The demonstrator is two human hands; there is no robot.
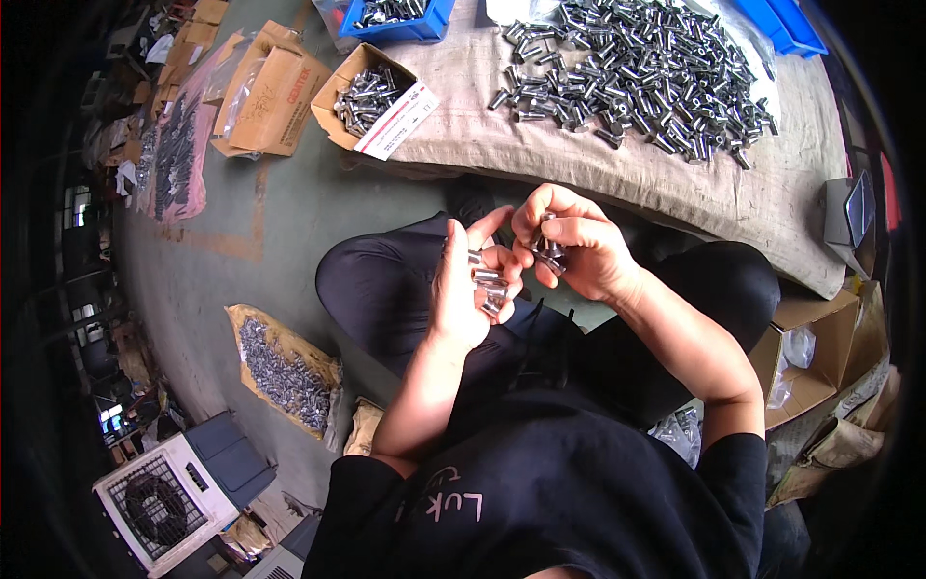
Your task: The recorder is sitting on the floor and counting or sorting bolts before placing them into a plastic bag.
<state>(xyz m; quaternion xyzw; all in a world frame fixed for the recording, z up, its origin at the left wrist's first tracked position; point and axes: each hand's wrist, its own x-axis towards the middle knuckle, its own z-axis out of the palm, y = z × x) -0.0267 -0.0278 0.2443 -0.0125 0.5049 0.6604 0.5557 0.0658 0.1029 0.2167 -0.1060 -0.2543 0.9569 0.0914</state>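
The small, shiny silver metal cylinders (pixel 489 286) lie in your left hand (pixel 453 307), its fingers curled round them. Just beside it, your right hand (pixel 598 258) is clamped on small silver metal pieces (pixel 549 253), thumb and fingers pinching them. Beyond your grip and to its right, a wide heap of silver cylindrical metal parts (pixel 656 87) spreads over a beige cloth (pixel 463 130). Beyond and left stand an open brown cardboard box (pixel 333 124) and a blue plastic bin (pixel 403 31), both holding metal parts. Nearer you, well left of your grip, a brown sheet (pixel 249 317) bears more.
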